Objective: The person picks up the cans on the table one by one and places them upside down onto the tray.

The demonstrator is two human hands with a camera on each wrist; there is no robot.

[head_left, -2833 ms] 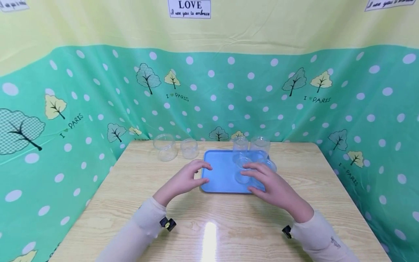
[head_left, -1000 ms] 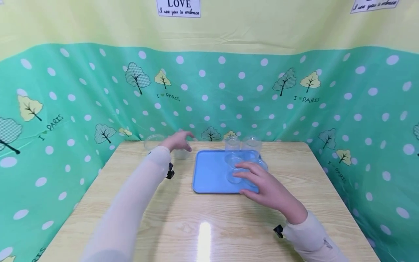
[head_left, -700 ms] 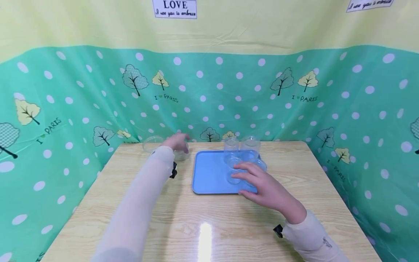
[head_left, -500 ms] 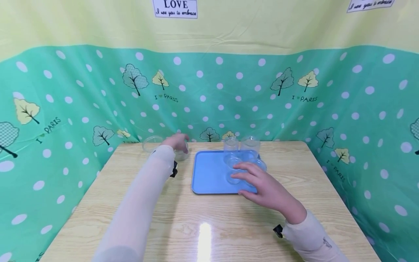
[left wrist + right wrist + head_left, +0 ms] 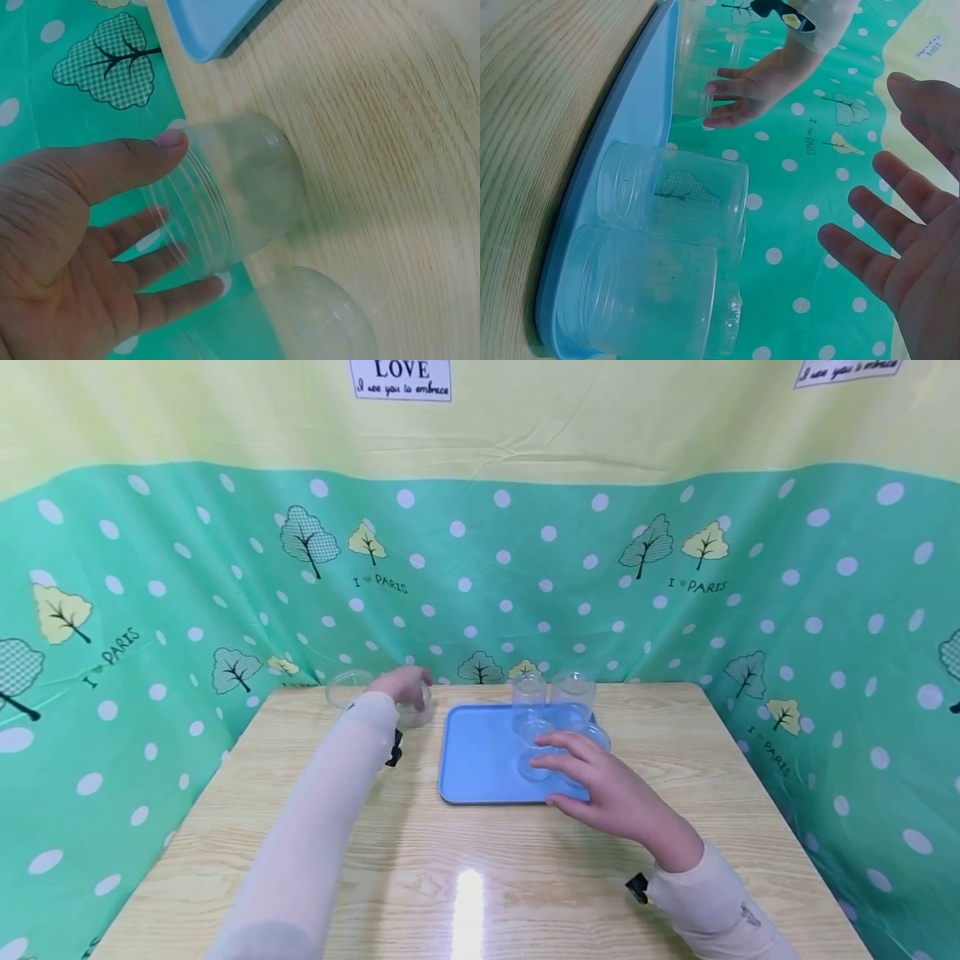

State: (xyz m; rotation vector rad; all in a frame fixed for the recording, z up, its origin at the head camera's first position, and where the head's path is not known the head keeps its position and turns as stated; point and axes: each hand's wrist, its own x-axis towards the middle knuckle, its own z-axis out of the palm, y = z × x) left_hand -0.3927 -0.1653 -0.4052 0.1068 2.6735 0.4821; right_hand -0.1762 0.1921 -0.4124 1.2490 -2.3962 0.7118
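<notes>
At the table's back left, my left hand point(image 5: 403, 685) grips a clear plastic jar point(image 5: 417, 713). In the left wrist view the thumb and fingers span the threaded rim of that jar point(image 5: 255, 180), which stands mouth up on the table. A second clear jar point(image 5: 315, 322) is right beside it, partly out of frame. My right hand point(image 5: 607, 785) hovers with spread, loosely bent fingers near several clear jars on the blue tray point(image 5: 480, 760). The right wrist view has two near jars point(image 5: 649, 292) threaded end down on the tray, apart from the fingers.
Two taller clear jars point(image 5: 573, 693) stand at the tray's back right. Behind the wooden table point(image 5: 375, 877) hangs a green and yellow curtain point(image 5: 450, 568), close to its back edge. A light reflection lies on the table front.
My left hand has gone from the tray's left side to the back-left jar and taken hold of its rim. My right hand has stayed by the tray. The head view has shifted slightly.
</notes>
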